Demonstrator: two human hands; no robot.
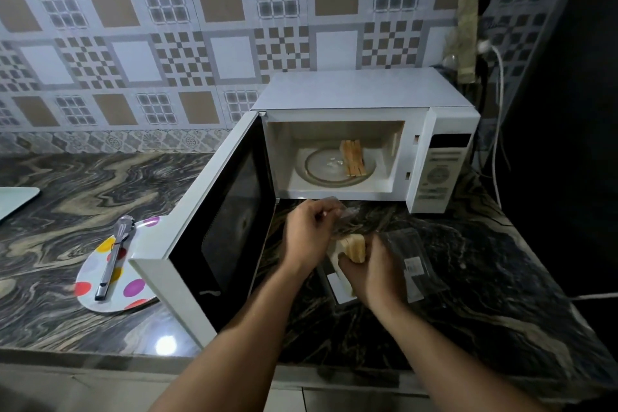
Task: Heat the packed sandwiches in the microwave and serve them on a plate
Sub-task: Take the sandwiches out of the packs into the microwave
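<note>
Before open microwave [368, 104]: right hand [374, 273] grips sandwich [355, 247], left hand [309, 231] pinches clear wrapper [344, 214]. Second sandwich [352, 157] inside microwave; spotted plate [133, 291] left of door.

body: two bare forearms | sleeves: none visible | left hand [309, 231], right hand [374, 273]: bare

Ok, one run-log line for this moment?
microwave door open | sandwich inside | left hand pulls wrapper | right hand holds second sandwich | plate waiting
</note>
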